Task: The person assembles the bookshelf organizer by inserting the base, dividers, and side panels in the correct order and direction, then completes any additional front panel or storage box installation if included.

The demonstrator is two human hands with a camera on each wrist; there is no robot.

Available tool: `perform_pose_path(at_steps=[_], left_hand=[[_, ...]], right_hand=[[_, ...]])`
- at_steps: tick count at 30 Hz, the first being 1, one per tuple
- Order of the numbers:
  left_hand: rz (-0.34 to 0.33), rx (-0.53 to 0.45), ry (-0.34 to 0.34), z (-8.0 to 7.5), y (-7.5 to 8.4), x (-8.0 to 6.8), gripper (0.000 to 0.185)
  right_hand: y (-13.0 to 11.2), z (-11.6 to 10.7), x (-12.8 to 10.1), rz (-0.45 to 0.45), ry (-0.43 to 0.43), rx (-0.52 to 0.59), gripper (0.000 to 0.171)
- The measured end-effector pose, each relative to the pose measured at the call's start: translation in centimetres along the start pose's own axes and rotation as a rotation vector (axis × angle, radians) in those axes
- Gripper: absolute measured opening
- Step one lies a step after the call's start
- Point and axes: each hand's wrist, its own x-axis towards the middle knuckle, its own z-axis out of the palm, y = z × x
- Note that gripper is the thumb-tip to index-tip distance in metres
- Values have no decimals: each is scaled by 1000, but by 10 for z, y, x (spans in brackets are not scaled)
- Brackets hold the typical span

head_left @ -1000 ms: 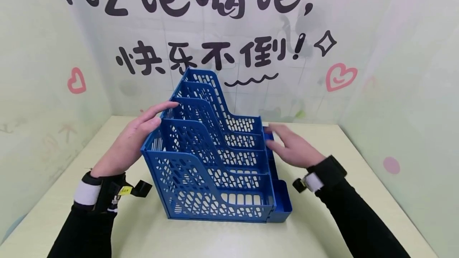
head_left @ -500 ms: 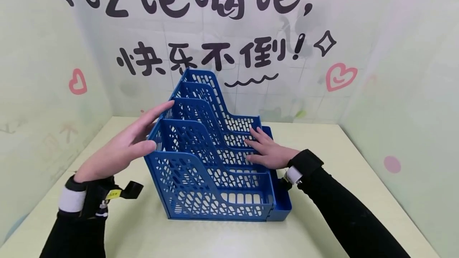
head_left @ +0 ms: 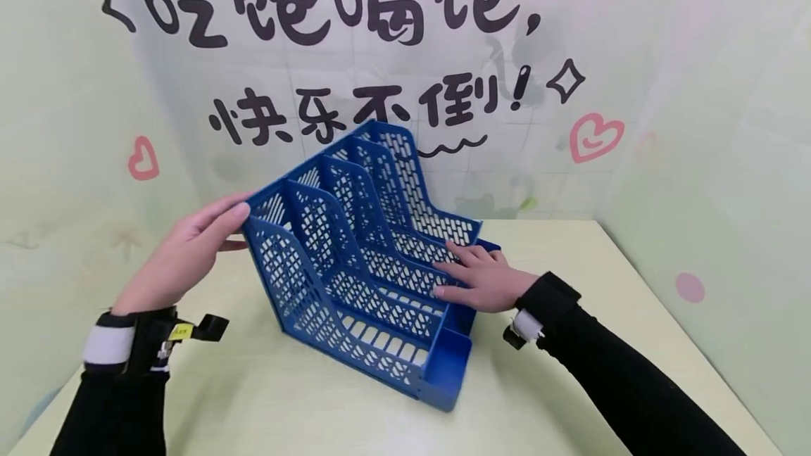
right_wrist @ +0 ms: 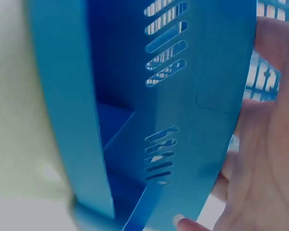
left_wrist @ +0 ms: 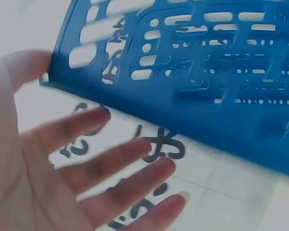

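Note:
A blue plastic desktop file organizer (head_left: 380, 301), with perforated dividers and a low pen tray (head_left: 446, 371) along its right end, stands turned at an angle on the table. At its near-left top corner is my left hand (head_left: 180, 252). The left thumb touches that corner; in the left wrist view the other fingers (left_wrist: 130, 185) are extended, apart from the blue wall. My right hand (head_left: 488, 283) grips the low right wall, fingers reaching over its rim into the compartments. In the right wrist view one fingertip (right_wrist: 185, 224) shows on the outer side of that wall (right_wrist: 212, 120).
The pale table (head_left: 532, 393) runs under the organizer to a printed white backdrop (head_left: 443, 167) with black lettering and hearts. Similar light panels (head_left: 709, 181) close off both sides. Both wrists carry strapped cameras.
The organizer has swung round, its right end coming nearer and its near-left corner shifting left. My left hand moved down-left to that corner. My right hand first came onto the right wall, then turned with it.

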Motion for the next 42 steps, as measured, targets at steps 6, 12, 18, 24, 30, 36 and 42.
perform_pose_path(at_steps=[6,12,18,24,30,36,42], left_hand=[[-164,0,203,25,4,29,75],[-140,-32,201,55,13,30,78],[-138,91,-17,86,15,14,87],[-3,31,-209,131,0,-2,96],[77,130,-156,139,-22,10,97],[191,480,-11,140,-9,-3,83],[297,596,-297,165,6,-28,73]], right_hand=[[-9,22,-20,27,150,-68,71],[-27,50,-23,19,388,-209,76],[-54,59,-27,36,514,-351,75],[-76,63,-26,78,606,-424,73],[-72,47,-29,-14,499,-256,64],[-26,28,-48,-106,471,-71,54],[0,40,-63,-19,323,-53,62]])
